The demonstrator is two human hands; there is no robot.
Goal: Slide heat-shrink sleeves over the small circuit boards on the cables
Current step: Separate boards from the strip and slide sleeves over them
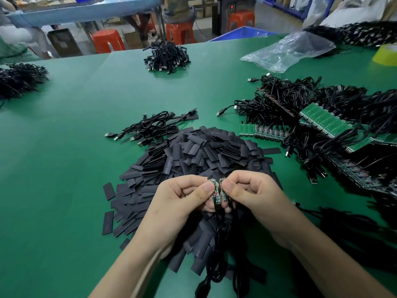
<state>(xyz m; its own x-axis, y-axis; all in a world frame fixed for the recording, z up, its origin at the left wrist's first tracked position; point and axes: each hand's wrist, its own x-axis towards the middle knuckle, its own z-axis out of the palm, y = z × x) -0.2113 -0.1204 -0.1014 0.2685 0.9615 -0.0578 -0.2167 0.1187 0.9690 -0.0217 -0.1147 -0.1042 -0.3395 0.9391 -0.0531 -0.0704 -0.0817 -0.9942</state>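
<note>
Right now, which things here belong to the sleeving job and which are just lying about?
Job: left hand pinching left circuit board, right hand pinching right circuit board, sleeve pile, cabled board strips.
Lying about: plastic bag, yellow tape roll, orange stool.

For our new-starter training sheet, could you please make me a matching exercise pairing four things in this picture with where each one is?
Things:
1. pile of flat black heat-shrink sleeves
2. crumpled clear plastic bag
3. orange plastic stool
4. two small green circuit boards

Places:
A. standing beyond the green table's far edge
B. pinched between the left hand and right hand
C. far right of the table
D. table middle, beneath the hands

Pairs: 1-D; 2-C; 3-A; 4-B
</note>
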